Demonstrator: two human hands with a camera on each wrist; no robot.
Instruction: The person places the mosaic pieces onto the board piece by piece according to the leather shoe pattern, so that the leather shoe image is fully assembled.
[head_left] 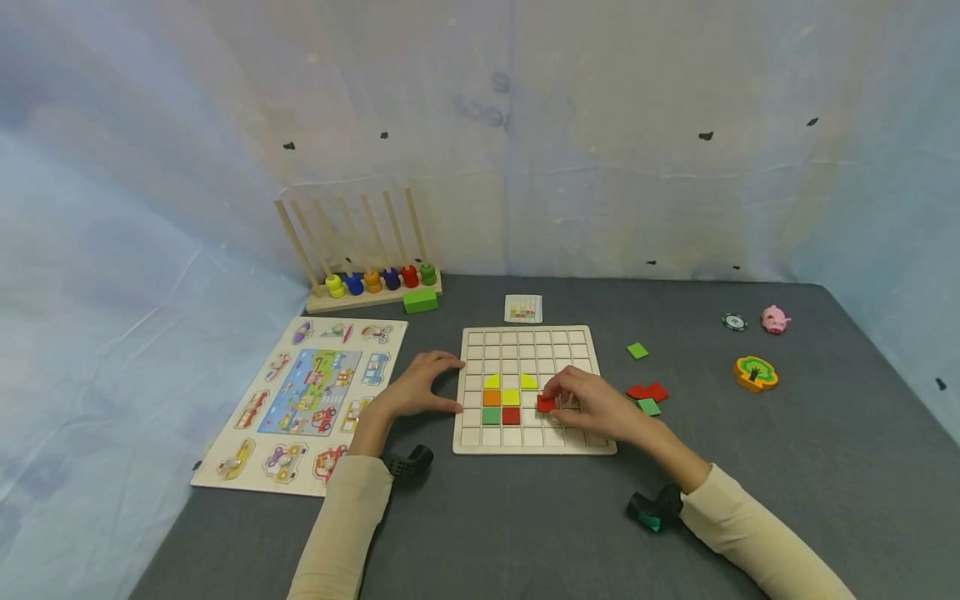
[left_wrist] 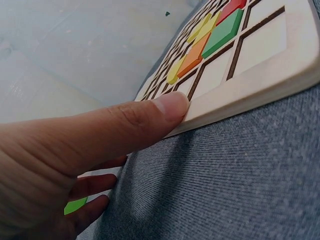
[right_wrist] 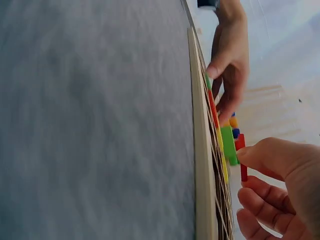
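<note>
A wooden grid board (head_left: 480, 442) lies in the middle of the table, several coloured tiles set in its cells: yellow pieces, an orange tile (head_left: 491, 397), a green tile (head_left: 491, 416) and a red tile (head_left: 511, 416). Above the board's right half, my right hand (head_left: 596, 404) pinches another red tile (right_wrist: 243, 170) between thumb and fingers. At the left edge my left hand (head_left: 417, 386) has its thumb (left_wrist: 170, 106) resting on the board's rim, the fingers spread and relaxed. Nothing is held in that hand.
Loose red tiles (head_left: 648, 392) and green tiles (head_left: 637, 351) lie right of the board. A pattern card (head_left: 522, 308) sits behind it. To the left are a vehicle puzzle (head_left: 300, 400) and a peg stacker (head_left: 360, 298). Farther right lie a pig figure (head_left: 774, 320), a chip (head_left: 734, 322) and a tree piece (head_left: 755, 374).
</note>
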